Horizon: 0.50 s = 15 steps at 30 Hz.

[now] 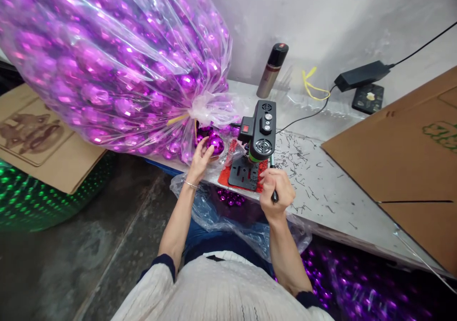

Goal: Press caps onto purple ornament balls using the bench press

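A shiny purple mirror ball (215,145) is held by the fingertips of my left hand (202,159), beside the gathered neck of a clear bag. My right hand (277,191) is closed round the black lever handle (274,196) of a small black bench machine (263,130), which looks like a drill press. It has round vents, knobs and a red switch on its head. Its slotted black base (243,174) rests on a red mat (224,175), just right of my left hand. The machine's head hides the tool under it.
A huge clear bag of purple mirror balls (117,68) fills the left. Behind the machine stands a spray can (272,71). A black power adapter (362,75), yellow tie (314,86) and cardboard box (403,154) are to the right. Dark shavings litter the bench (321,187).
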Tool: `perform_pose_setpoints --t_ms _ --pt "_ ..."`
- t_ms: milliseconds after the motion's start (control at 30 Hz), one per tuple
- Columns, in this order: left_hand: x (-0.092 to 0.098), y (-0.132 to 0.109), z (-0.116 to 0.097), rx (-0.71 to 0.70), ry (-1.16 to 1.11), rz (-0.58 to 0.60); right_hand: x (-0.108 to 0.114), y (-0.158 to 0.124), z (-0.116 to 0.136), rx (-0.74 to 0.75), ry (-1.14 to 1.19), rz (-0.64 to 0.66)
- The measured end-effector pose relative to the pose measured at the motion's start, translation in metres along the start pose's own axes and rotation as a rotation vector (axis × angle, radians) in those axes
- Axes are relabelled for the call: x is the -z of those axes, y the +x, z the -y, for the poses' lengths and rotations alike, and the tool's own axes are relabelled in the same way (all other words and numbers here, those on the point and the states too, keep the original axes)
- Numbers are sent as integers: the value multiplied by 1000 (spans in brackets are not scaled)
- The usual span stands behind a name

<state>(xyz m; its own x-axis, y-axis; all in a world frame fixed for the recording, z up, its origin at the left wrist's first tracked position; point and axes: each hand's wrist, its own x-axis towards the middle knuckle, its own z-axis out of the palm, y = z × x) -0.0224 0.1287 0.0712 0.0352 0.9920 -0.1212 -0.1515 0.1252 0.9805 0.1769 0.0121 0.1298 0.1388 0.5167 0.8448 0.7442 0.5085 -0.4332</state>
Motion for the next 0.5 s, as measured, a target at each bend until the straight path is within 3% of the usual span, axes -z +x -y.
perform_pose_setpoints --t_ms 100,200,500 --pt "-10 -18 4 238 -385 153 2 9 3 -28 19 -11" --pt "-20 -32 11 406 -574 198 4 17 5 -45 29 -4" --pt "-30 -43 21 532 -616 139 6 21 4 -18 -6 -7"
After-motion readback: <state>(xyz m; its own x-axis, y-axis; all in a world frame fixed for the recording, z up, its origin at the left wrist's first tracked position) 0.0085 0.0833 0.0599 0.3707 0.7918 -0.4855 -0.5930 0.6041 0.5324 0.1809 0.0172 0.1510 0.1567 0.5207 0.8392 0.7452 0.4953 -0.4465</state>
